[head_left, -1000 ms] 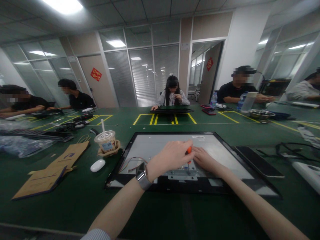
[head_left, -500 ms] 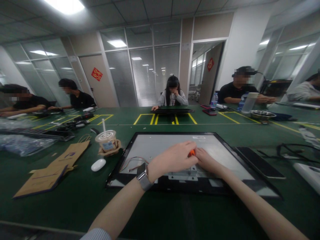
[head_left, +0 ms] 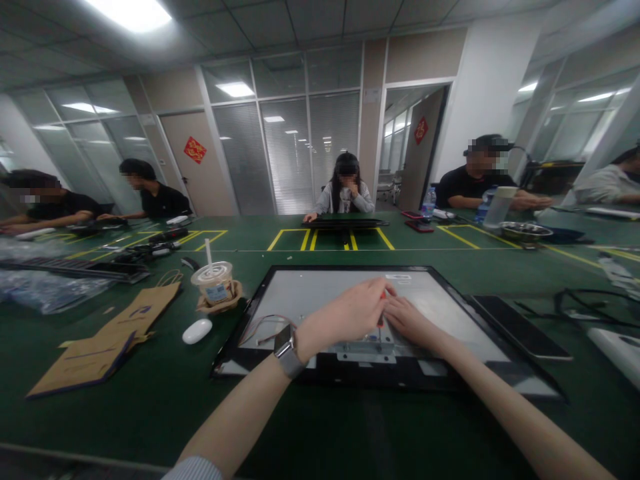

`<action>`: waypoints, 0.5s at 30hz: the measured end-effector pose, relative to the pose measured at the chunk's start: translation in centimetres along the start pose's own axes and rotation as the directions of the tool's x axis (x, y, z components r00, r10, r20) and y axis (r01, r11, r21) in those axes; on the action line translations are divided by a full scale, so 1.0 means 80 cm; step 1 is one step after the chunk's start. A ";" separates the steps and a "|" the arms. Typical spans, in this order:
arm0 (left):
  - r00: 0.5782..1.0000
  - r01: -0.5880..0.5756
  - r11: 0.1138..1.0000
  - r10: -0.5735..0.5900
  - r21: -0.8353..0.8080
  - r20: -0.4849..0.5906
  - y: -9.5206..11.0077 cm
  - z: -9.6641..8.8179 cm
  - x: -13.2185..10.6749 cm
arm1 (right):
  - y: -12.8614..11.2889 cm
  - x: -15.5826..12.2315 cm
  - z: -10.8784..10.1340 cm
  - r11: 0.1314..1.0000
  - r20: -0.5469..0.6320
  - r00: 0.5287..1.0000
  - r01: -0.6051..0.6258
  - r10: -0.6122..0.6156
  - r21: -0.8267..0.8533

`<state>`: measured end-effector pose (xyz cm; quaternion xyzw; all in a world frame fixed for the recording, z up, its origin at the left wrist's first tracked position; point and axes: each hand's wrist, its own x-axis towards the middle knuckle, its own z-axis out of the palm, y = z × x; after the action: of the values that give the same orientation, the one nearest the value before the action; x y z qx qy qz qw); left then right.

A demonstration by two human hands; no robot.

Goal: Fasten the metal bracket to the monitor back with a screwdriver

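Between the hands, above the panel: orange screwdriver.

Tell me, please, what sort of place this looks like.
Probably an office room used as a workshop: a green table marked with yellow lines, a flat panel with a metal bracket lying on it, and glass partitions behind the seated people.

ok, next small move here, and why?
Probably a slight turn of the orange-handled screwdriver: the left hand grips it, its shaft points down at the metal bracket, and the right hand is close by. Whether the tip is seated, I can't tell.
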<state>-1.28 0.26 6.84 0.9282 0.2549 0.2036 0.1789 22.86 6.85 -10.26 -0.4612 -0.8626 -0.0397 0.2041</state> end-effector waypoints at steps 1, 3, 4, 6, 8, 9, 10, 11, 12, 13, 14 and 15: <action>1.000 -0.014 1.000 0.014 -0.011 -0.004 0.000 0.001 0.001 | 0.000 0.000 0.000 1.000 0.010 1.000 0.001 -0.001 0.000; 0.999 -0.037 0.999 0.037 -0.024 -0.007 0.000 0.001 0.002 | 0.001 0.001 -0.001 1.000 0.031 1.000 0.000 0.000 -0.004; 0.999 -0.043 0.999 0.043 -0.028 -0.006 0.000 0.001 0.002 | 0.002 0.001 -0.001 1.000 0.032 0.999 -0.001 0.001 -0.007; 0.999 -0.053 0.998 0.053 -0.027 -0.003 0.001 0.000 0.001 | 0.003 0.001 0.000 1.000 0.020 1.000 0.002 -0.001 -0.008; 0.998 -0.069 0.998 0.069 -0.005 -0.007 0.001 0.000 0.001 | 0.004 0.001 0.002 1.000 0.009 1.000 0.010 -0.010 -0.001; 0.997 -0.078 0.997 0.078 0.019 -0.017 0.000 0.001 0.001 | 0.004 0.001 0.003 1.000 0.006 1.000 0.013 -0.013 0.004; 0.996 -0.080 0.995 0.082 0.055 -0.033 -0.002 0.002 0.001 | 0.005 0.001 0.004 1.000 0.005 1.000 0.014 -0.014 0.008; 0.996 -0.069 0.992 0.075 0.106 -0.052 -0.003 0.003 0.001 | 0.005 0.001 0.005 1.000 0.002 1.000 0.011 -0.011 0.010; 0.996 -0.043 0.984 0.056 0.174 -0.070 -0.005 0.005 0.002 | 0.006 0.001 0.006 1.000 -0.002 1.000 0.005 -0.005 0.010; 0.996 -0.007 0.968 0.029 0.251 -0.083 -0.006 0.006 0.003 | 0.006 0.000 0.006 1.000 -0.007 1.000 -0.004 0.004 0.008; 0.996 0.032 0.943 -0.002 0.330 -0.091 -0.006 0.006 0.003 | 0.006 0.000 0.007 1.000 -0.009 1.000 -0.014 0.014 0.005; 0.995 0.068 0.914 -0.032 0.401 -0.097 -0.006 0.006 0.003 | 0.006 0.000 0.006 1.000 -0.007 1.000 -0.021 0.021 0.002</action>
<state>-1.07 0.66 6.27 0.9284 0.3226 0.1830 -0.0227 23.10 7.25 -10.79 -0.4698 -0.8571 -0.0381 0.2081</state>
